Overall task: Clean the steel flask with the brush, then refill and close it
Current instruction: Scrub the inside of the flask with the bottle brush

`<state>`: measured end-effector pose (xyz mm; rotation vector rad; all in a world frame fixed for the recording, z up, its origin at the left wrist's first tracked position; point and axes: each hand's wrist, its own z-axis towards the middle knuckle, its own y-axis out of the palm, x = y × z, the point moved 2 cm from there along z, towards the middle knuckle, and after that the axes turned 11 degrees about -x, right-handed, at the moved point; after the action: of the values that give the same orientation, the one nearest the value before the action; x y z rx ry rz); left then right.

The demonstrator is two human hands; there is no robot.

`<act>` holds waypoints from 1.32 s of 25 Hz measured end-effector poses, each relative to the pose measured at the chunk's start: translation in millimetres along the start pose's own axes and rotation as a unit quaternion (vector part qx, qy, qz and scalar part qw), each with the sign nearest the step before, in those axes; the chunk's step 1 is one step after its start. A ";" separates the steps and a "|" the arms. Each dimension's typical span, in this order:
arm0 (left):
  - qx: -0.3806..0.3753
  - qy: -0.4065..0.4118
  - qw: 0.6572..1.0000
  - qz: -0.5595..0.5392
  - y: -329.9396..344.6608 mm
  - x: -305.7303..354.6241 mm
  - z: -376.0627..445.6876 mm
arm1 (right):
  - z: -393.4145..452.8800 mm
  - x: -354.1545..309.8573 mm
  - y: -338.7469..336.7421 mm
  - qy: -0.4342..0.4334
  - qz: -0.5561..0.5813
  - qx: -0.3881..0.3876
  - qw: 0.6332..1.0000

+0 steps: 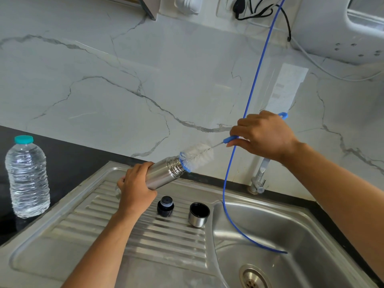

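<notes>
Nearest: steel sink (311,235), ribbed drainboard (145,231) at its left carrying a dark stopper (165,206) and, just beside it, a steel cup lid (198,214) mouth up. Above the drainboard: steel flask (164,172), tilted, threaded mouth up-right, gripped around its lower body by left hand (135,189), fingers curled round it. At the mouth: brush (196,156), white bristles mostly outside, blue tip at the rim. Right hand (264,135) gripping the blue handle, fingers clenched on it. Water bottle (27,177), teal-capped, upright on the black bench (68,154) at left. Thin blue tube (247,104) hanging into the sink.
</notes>
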<state>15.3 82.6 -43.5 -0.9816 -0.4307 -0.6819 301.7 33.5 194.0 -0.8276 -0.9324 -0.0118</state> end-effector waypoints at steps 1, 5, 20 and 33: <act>-0.004 -0.002 1.000 -0.007 0.1 0.5 0.1 | -2.3 -1.9 1.8 -0.014 -0.034 0.041 0.998; -0.008 0.004 1.000 -0.018 2.1 2.9 -3.3 | 2.9 -9.1 -2.2 -0.016 -0.015 -0.015 1.000; -0.013 0.012 1.000 -0.009 2.9 5.6 -4.5 | 6.1 -21.1 -1.0 0.002 0.060 -0.144 0.988; -0.006 0.003 1.000 -0.018 1.2 7.9 -4.2 | 19.6 -30.0 -1.5 0.035 0.027 -0.204 0.978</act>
<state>21.9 76.8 -41.5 -0.9857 -0.4402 -0.7204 268.8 35.0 179.8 -1.2254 -0.8530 -0.1900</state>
